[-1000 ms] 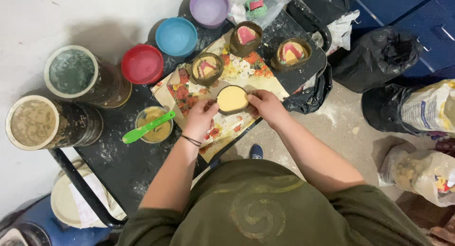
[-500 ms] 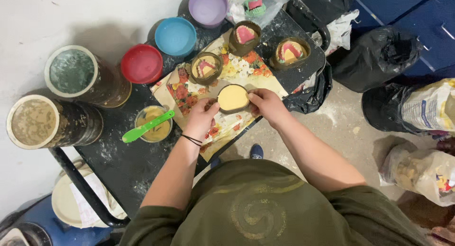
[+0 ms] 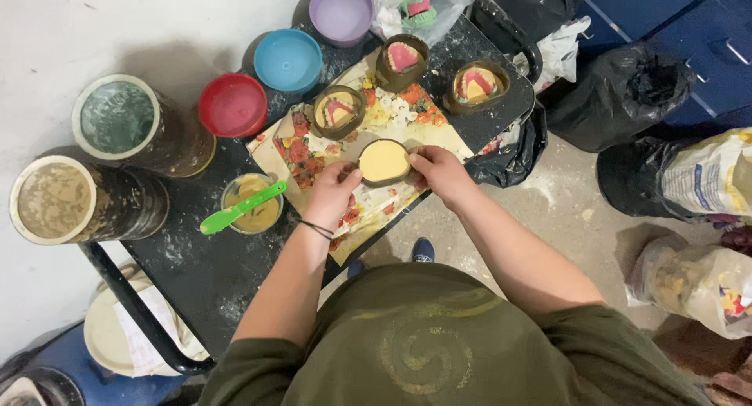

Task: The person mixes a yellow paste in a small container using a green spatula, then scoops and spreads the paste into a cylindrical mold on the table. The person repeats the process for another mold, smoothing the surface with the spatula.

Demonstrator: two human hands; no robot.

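A small dark mould (image 3: 384, 162) filled with yellow paste sits on a floral paper sheet (image 3: 305, 149) on a black cart top (image 3: 207, 269). My left hand (image 3: 333, 193) grips its left side and my right hand (image 3: 439, 171) grips its right side. Three similar moulds with pink and yellow casts stand behind it: one to the left (image 3: 338, 111), one in the middle (image 3: 402, 60), one to the right (image 3: 478, 85). A bowl of yellow paste (image 3: 252, 205) with a green spatula (image 3: 241, 208) lies to the left of my left hand.
Red (image 3: 232, 104), blue (image 3: 288, 60) and purple (image 3: 341, 12) bowls line the cart's far edge. Two large open tins (image 3: 117, 118) (image 3: 51, 200) stand at the left. Black bags (image 3: 623, 97) and plastic sacks (image 3: 709, 183) lie on the floor at right.
Both hands stay on the yellow-filled mould; it has shifted only slightly on the floral sheet.
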